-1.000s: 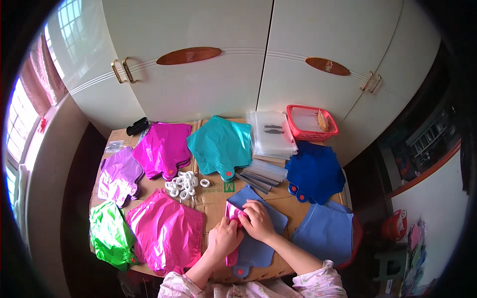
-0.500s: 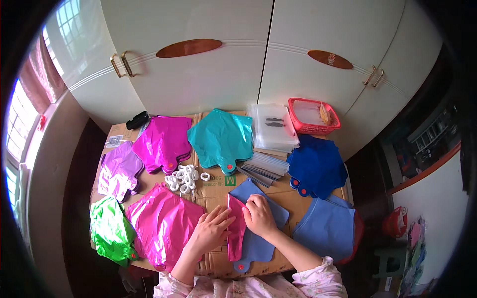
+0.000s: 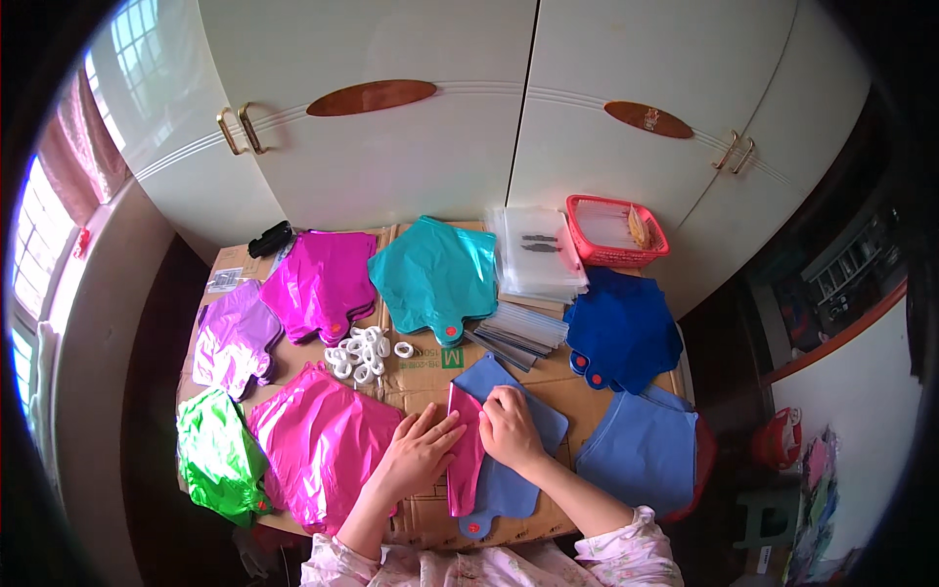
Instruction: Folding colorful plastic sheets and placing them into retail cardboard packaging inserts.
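Note:
A pink foil balloon (image 3: 465, 482), folded flat into a narrow strip, lies on a slate-blue foil balloon (image 3: 511, 486) with a red dot on its tab. My left hand (image 3: 419, 452) rests flat across the strip's left edge, fingers stretched out. Curled closed, my right hand (image 3: 509, 428) grips the strip's upper right side between thumb and fingers; the fingertips are partly hidden. Left of my left hand spreads a stack of pink foil balloons (image 3: 323, 445). Another slate-blue balloon (image 3: 638, 452) lies to the right.
Cardboard (image 3: 423, 383) covers the table. Around it lie green (image 3: 217, 450), lilac (image 3: 233, 338), magenta (image 3: 315, 282), teal (image 3: 432, 272) and navy (image 3: 626, 323) balloon stacks. White rings (image 3: 364, 350), clear strips (image 3: 523, 331), plastic sleeves (image 3: 540, 269) and a red basket (image 3: 616, 258) sit among them.
My left hand has shifted slightly, its fingers lying a little further along the pink strip. The right hand stays almost in place, and the folded balloon has barely moved.

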### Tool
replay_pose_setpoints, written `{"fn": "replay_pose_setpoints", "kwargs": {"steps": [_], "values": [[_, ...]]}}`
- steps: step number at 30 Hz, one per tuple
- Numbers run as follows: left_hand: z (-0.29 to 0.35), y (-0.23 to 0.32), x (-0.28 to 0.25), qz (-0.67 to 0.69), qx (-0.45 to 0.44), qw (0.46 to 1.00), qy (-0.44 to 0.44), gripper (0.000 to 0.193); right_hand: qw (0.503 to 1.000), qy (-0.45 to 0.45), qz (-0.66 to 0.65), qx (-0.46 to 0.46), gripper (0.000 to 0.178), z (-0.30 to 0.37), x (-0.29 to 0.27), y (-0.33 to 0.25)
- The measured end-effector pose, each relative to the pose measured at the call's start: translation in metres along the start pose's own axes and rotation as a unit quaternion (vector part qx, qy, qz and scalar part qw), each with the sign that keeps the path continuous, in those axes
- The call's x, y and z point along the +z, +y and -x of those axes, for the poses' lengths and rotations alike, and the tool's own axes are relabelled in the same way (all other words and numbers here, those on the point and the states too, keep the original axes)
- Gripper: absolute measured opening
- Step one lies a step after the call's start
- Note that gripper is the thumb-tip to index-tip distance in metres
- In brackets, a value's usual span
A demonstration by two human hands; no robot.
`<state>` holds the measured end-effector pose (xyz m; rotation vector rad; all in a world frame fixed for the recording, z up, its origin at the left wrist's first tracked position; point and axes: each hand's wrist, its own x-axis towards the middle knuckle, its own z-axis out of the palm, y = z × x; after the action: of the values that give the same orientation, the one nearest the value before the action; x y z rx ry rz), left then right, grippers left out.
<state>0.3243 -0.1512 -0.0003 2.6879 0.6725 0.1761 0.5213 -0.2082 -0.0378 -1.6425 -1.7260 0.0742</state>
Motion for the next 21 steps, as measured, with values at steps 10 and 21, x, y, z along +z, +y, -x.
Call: {"fn": "replay_pose_setpoints", "kwargs": {"steps": [10, 21], "values": [[0.000, -0.002, 0.005, -0.049, 0.002, 0.999, -0.016, 0.053, 0.999, -0.005, 0.044, -0.018, 0.008, 0.000, -0.001, -0.004], [0.002, -0.004, 0.010, -0.104, -0.004, 0.994, -0.046, 0.060, 0.985, -0.138, 0.103, -0.022, 0.037, 0.011, -0.031, -0.036]]}}
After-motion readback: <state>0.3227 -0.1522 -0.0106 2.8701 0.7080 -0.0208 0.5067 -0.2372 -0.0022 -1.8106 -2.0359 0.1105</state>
